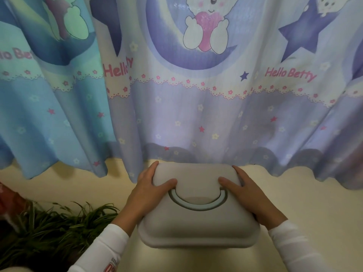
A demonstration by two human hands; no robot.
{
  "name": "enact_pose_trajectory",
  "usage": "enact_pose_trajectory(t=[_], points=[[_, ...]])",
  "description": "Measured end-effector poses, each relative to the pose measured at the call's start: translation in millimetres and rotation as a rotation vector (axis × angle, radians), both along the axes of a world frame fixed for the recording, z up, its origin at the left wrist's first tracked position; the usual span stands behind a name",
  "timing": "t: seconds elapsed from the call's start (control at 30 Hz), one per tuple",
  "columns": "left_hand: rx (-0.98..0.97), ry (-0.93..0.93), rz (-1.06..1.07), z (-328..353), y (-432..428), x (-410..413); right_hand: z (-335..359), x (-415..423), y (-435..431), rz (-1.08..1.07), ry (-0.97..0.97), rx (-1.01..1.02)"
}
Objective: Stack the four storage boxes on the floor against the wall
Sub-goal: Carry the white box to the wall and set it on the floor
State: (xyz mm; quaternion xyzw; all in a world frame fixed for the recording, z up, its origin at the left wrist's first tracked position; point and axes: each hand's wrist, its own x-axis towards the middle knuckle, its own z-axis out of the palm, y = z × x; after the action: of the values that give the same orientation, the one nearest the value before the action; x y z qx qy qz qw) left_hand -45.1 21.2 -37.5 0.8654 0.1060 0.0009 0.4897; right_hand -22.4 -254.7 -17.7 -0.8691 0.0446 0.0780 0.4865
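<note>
Squarely between the hands sits the box [198,222]: left hand [152,190] and right hand [246,193] grip its opposite sides, thumbs on top beside the handle [196,206]. Neither is nearer. The curtain [196,114] hangs straight ahead, just past the far edge; what lies underneath is hidden.
</note>
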Motion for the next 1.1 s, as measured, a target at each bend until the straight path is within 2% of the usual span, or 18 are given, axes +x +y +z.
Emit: enact_pose_trajectory(t=[0.43, 0.63, 0.9, 1.1], points=[[-0.047, -0.079, 0.039, 6, 61, -41, 14, -24, 61, 0.051, -0.048, -0.028], [-0.068, -0.082, 0.144, 14, 97, -71, 21, -27, 103, 0.18, -0.071, -0.019], [-0.05, -0.096, 0.382, 31, 133, -131, 30, -26, 159, 0.425, -0.144, 0.029], [-0.025, -0.069, 0.575, 40, 151, -198, 34, -43, 209, 0.599, -0.1, 0.022]])
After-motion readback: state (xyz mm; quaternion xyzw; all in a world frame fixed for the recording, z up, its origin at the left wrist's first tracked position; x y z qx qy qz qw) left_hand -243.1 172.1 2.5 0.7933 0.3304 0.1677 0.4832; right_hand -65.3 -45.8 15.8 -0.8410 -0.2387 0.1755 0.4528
